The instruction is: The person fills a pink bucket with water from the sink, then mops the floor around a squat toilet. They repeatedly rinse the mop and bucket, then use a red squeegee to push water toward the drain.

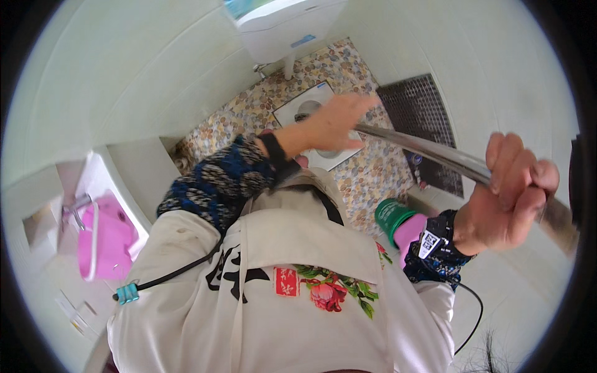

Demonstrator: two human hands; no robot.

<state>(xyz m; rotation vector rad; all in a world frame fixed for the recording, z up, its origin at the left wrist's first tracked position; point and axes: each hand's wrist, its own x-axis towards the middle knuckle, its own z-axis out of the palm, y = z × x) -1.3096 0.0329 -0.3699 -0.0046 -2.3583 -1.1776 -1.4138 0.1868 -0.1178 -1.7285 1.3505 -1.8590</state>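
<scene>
My left hand (332,125) is blurred and held out over a squat toilet (344,161), fingers apart, close to the far end of a shiny metal pole (419,145). Whether it touches the pole cannot be told. At the right, my right hand (508,198) is closed around the same pole, which runs on past the fist towards the picture's right rim. The squat toilet is set in a floor with a pebble pattern (373,186); my forearm and hand hide part of it.
A white cistern (291,35) with a pipe hangs on the far wall. Dark mesh (422,121) stands at the right wall. A green bucket (392,215) is beside me, near something pink (411,231). At left, a pink bucket (106,238) sits in a white washbasin (135,205) under a tap (78,207).
</scene>
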